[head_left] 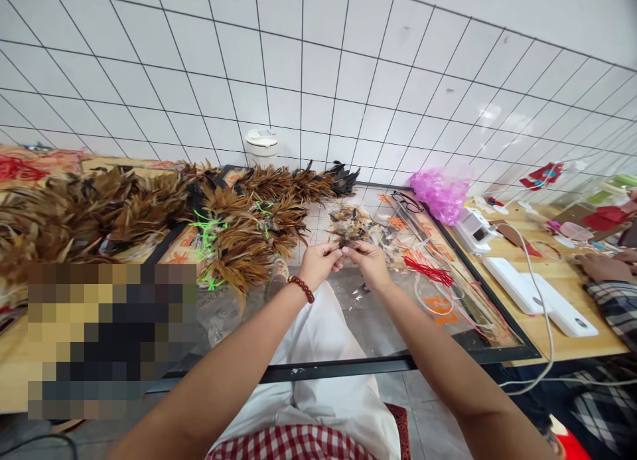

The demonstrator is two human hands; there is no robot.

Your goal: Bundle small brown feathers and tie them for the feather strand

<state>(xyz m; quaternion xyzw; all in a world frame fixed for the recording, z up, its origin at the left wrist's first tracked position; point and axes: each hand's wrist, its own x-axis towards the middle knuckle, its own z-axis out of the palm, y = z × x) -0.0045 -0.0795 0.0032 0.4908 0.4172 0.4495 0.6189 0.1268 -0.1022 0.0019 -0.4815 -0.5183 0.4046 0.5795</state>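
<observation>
My left hand [321,259], with a brown bead bracelet [302,289] at its wrist, meets my right hand [365,259] over the glass tabletop. The fingertips of both are pinched together on what looks like a small feather, mostly hidden by the fingers. Just beyond them lies a loose heap of mottled brown and pale feathers [351,222]. To the left are bushy bundles of brown feathers [239,251], some with bright green ties [209,237]. A bunch of red cords [428,271] rests right of my right hand.
More brown feather bundles [89,208] cover the left side. Along the back stand a white lidded container [262,146] and a purple plastic bag [442,193], with eyeglasses [408,201] nearby. White power strips [540,295] and another person's hand [607,267] are at right.
</observation>
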